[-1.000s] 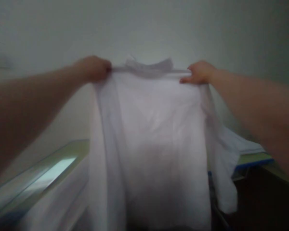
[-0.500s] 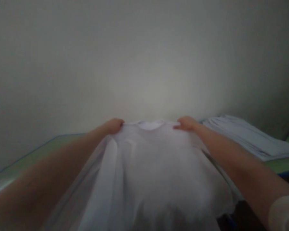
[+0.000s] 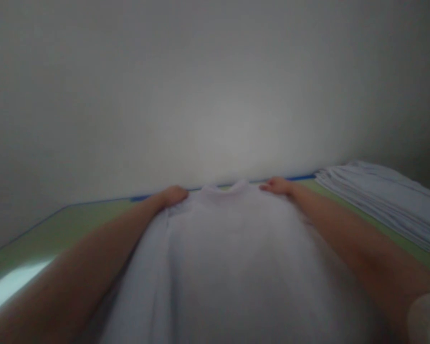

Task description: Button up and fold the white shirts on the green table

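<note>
A white shirt (image 3: 232, 248) lies spread over the green table (image 3: 68, 229), its collar at the far edge near the wall. My left hand (image 3: 174, 195) is closed on the shirt's left shoulder. My right hand (image 3: 277, 185) is closed on the right shoulder, beside the collar. Both arms reach straight forward along the sides of the cloth. The picture is blurred, so the fingers show only in part.
A stack of folded white cloth (image 3: 383, 200) lies on the table at the right. A plain white wall (image 3: 215, 95) stands directly behind the table's blue-edged far side. Light glares on the table top at the lower left.
Both hands have come down and forward with the shirt, which hung in the air a second ago and now lies on the table.
</note>
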{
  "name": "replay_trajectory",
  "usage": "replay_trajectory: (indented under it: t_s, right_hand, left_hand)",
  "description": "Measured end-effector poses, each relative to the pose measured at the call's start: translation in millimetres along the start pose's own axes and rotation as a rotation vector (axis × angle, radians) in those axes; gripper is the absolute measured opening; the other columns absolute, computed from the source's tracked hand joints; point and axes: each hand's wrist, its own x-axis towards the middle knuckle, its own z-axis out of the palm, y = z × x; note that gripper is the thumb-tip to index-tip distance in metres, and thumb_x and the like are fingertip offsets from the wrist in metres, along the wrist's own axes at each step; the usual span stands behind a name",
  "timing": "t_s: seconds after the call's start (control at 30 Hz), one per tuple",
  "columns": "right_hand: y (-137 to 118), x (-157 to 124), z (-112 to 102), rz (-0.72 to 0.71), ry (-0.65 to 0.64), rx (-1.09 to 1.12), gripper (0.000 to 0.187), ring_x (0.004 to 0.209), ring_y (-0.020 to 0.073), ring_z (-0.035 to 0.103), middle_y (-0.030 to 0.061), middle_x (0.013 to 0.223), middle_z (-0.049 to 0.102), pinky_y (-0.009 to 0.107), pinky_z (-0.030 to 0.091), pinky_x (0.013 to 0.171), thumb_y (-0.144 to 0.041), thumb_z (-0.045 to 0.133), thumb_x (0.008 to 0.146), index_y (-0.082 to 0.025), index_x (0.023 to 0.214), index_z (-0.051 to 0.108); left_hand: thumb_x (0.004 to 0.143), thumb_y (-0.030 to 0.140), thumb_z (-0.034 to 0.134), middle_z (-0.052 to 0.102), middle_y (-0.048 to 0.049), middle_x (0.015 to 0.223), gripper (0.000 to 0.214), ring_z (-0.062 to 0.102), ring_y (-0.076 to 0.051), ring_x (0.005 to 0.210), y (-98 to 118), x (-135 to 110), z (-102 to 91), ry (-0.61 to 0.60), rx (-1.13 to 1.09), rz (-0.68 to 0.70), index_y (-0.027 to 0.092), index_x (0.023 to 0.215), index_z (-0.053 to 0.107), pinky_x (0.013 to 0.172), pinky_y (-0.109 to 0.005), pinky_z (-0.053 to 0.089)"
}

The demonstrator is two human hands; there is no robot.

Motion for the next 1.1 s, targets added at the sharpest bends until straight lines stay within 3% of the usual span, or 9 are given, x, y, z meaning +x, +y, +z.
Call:
replay_trajectory:
  t_s: [0.1, 0.17, 0.3, 0.4, 0.5, 0.6, 0.8, 0.93, 1.1]
  right_hand:
    - [2.3, 9.2, -2.6, -0.024, -0.051, -0.041, 0.053, 0.064, 0.0170, 0.057, 0.0073, 0.075, 0.066, 0.025, 0.037, 0.054, -0.063, 0.043, 0.078, -0.016, 0.077, 0.068]
    - [-1.9, 14.9, -2.8, -0.063, -0.037, -0.068, 0.043, 0.068, 0.0171, 0.058, 0.0072, 0.080, 0.067, 0.024, 0.038, 0.056, -0.055, 0.051, 0.076, -0.016, 0.082, 0.068]
    - [-22.0, 24.8, -1.5, -0.188, 0.000, 0.024, 0.038, 0.074, 0.0160, 0.059, 0.0063, 0.090, 0.067, 0.022, 0.041, 0.060, -0.041, 0.058, 0.073, -0.017, 0.101, 0.064]
    - [-35.9, 29.7, -2.4, -0.250, -0.046, 0.115, 0.031, 0.076, 0.0155, 0.059, 0.0048, 0.088, 0.067, 0.021, 0.042, 0.063, -0.039, 0.054, 0.077, -0.018, 0.095, 0.066]
    - [-39.2, 30.7, -6.1, -0.170, -0.073, 0.212, 0.034, 0.077, 0.0162, 0.060, 0.0053, 0.089, 0.068, 0.022, 0.043, 0.062, -0.045, 0.049, 0.080, -0.018, 0.090, 0.068]
    - [-34.5, 30.0, -9.9, -0.066, -0.082, 0.257, 0.039, 0.075, 0.0165, 0.061, 0.0065, 0.091, 0.068, 0.023, 0.043, 0.060, -0.050, 0.049, 0.079, -0.017, 0.091, 0.068]
    - [-26.9, 29.7, -11.8, -0.002, -0.083, 0.140, 0.037, 0.081, 0.0199, 0.062, 0.0077, 0.089, 0.068, 0.026, 0.046, 0.065, -0.049, 0.055, 0.073, -0.016, 0.086, 0.068]
    - [-16.5, 10.3, -17.8, 0.060, -0.293, 0.359, 0.046, 0.082, 0.0217, 0.063, 0.0087, 0.098, 0.067, 0.029, 0.049, 0.068, -0.049, 0.067, 0.062, -0.016, 0.095, 0.065]
    - [6.1, -47.8, -30.2, 0.084, -0.567, 0.647, 0.056, 0.088, 0.0229, 0.063, 0.0085, 0.103, 0.067, 0.032, 0.052, 0.076, -0.043, 0.075, 0.054, -0.016, 0.102, 0.063]
  left_hand:
    - [0.073, 0.033, 0.041, 0.069, -0.0108, 0.079, 0.035, 0.062, -0.022, 0.076, 0.8, 2.1, 0.9, -0.020, -0.016, -0.043, 0.014, 0.081, 0.068, 0.068, -0.028, 0.045]
    - [0.068, 0.031, 0.048, 0.068, -0.0094, 0.093, 0.038, 0.061, -0.022, 0.085, 7.6, 2.1, -1.7, 0.033, -0.032, -0.009, 0.015, 0.098, 0.066, 0.074, -0.028, 0.045]
    - [0.060, 0.025, 0.059, 0.045, -0.0105, 0.135, 0.073, 0.042, -0.024, 0.121, 38.2, 3.5, -10.1, 0.215, -0.058, 0.324, 0.017, 0.131, 0.044, 0.099, -0.030, 0.033]
    - [0.063, 0.035, 0.062, 0.044, -0.0080, 0.136, 0.066, 0.042, -0.023, 0.121, 62.9, 5.9, -15.3, 0.145, -0.107, 0.502, 0.020, 0.126, 0.050, 0.099, -0.029, 0.033]
    - [0.078, 0.043, 0.048, 0.063, -0.0066, 0.109, 0.039, 0.057, -0.020, 0.098, 73.7, 10.5, -22.0, 0.072, -0.168, 0.425, 0.020, 0.104, 0.064, 0.085, -0.027, 0.041]
    - [0.084, 0.049, 0.036, 0.068, -0.0072, 0.088, 0.045, 0.060, -0.020, 0.080, 69.2, 18.8, -30.0, 0.087, -0.194, 0.266, 0.016, 0.091, 0.067, 0.072, -0.028, 0.042]
    - [0.078, 0.057, 0.042, 0.068, -0.0090, 0.082, 0.051, 0.059, -0.019, 0.072, 52.7, 38.6, -28.0, 0.047, -0.196, 0.097, 0.014, 0.091, 0.067, 0.064, -0.027, 0.040]
    - [0.071, 0.055, 0.053, 0.067, -0.0076, 0.082, 0.047, 0.059, -0.019, 0.073, 50.4, 45.1, -22.8, -0.032, -0.135, 0.099, 0.015, 0.091, 0.067, 0.066, -0.027, 0.039]
    - [0.059, 0.040, 0.066, 0.066, -0.0101, 0.096, 0.044, 0.058, -0.025, 0.088, 65.9, 54.7, -30.4, -0.010, -0.001, 0.197, 0.015, 0.095, 0.066, 0.078, -0.031, 0.041]
